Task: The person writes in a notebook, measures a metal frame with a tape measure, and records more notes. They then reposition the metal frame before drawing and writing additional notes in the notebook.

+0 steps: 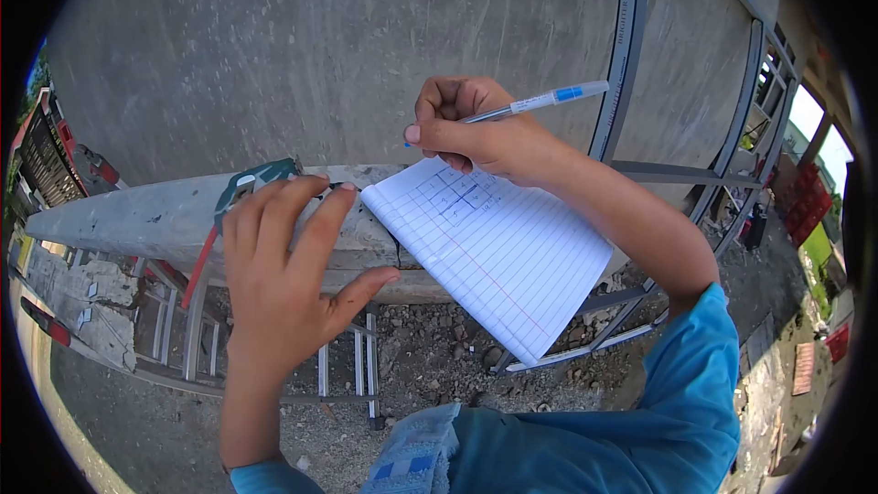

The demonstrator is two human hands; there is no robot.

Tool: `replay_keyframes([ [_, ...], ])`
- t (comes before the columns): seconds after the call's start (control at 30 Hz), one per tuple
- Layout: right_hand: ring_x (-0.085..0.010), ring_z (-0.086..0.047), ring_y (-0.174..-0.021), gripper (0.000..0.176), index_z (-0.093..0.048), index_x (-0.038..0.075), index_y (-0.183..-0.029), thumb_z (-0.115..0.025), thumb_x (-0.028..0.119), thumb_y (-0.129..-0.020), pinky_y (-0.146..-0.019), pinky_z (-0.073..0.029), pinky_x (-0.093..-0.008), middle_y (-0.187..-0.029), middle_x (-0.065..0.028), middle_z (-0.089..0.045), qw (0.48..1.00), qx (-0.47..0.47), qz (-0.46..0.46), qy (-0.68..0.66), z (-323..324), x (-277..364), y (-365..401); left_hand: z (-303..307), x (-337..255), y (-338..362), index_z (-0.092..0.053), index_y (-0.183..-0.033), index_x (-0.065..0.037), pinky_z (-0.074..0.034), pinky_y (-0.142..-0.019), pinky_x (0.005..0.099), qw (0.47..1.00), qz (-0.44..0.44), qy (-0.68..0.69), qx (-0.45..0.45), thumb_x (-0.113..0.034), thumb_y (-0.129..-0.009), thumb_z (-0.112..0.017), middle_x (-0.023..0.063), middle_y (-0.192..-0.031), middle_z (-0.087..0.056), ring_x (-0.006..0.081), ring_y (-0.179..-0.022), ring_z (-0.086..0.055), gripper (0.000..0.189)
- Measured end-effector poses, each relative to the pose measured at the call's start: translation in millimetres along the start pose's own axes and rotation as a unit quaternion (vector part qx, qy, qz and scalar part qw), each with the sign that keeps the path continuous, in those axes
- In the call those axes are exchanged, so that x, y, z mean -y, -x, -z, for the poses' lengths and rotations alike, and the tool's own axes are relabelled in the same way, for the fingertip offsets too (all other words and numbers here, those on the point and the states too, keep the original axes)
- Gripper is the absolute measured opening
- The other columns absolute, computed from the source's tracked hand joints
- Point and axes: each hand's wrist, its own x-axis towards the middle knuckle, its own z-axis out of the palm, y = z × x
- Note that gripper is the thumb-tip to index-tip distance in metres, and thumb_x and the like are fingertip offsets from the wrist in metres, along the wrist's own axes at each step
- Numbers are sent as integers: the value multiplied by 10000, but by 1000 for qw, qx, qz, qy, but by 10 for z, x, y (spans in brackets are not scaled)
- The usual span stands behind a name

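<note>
On my remote feed I log an outdoor building site: bare grey concrete wall (366, 46), lettered metal stud (624, 46) before it, more metal framing (743, 110) at right, rubble (430, 334) strewn below, daylight at both edges.

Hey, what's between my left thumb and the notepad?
In the head view, a narrow stretch of concrete ledge shows between the thumb of your left hand and the notepad.

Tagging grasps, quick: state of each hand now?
Left hand: open, nothing visibly held.
Right hand: closed, holding the pen.
</note>
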Motion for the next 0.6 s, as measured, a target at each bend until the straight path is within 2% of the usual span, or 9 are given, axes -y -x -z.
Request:
replay_keyframes([
  [0.03,-44,-475,-481,196,-537,44,-710,-688,138,-792,-426,-348,-209,-583,-11,-541,1000,6,1,3,-23,-24,-7,-79,-96,38,-603,-1147,-71,-352,-971,484,998,-27,54,19,-466,-648,-757,111,-1222,-542,332,-1129,-502,655],
  [0.13,-29,-465,-492,235,-500,67,-669,-700,103,-786,-428,-329,-198,-560,4,-524,999,11,15,48,-122,-109,-7,-357,-203,31,-605,-1123,-73,-343,-970,487,991,-82,103,-3,-379,-679,-741,109,-1184,-557,314,-1142,-501,556],
  [0.23,-19,-459,-489,312,-449,91,-610,-703,99,-791,-429,-318,-194,-524,14,-504,994,1,33,101,-131,-207,6,-517,-180,40,-612,-1096,-77,-363,-940,474,989,-60,138,-3,-309,-748,-692,98,-1131,-586,284,-1125,-519,427],
  [0.37,-45,-489,-477,357,-425,84,-539,-693,122,-771,-432,-354,-219,-489,-10,-512,995,-27,4,92,-141,-169,31,-596,-186,73,-622,-1056,-86,-360,-937,463,988,-49,141,-35,-235,-714,-686,81,-1117,-594,278,-1125,-521,378],
  [0.43,-27,-459,-454,378,-409,99,-554,-702,123,-791,-417,-323,-204,-489,10,-493,993,-25,4,113,-138,-171,41,-657,-169,104,-626,-1048,-89,-345,-939,461,987,-47,146,-49,-203,-679,-684,76,-1135,-591,285,-1143,-510,391],
  [0.6,-32,-441,-426,398,-409,111,-563,-697,195,-824,-394,-304,-199,-483,18,-465,995,-41,7,85,-137,-157,25,-681,-182,95,-648,-1020,-107,-372,-893,434,987,-38,140,-74,-222,-710,-687,57,-1082,-613,265,-1097,-540,333],
])
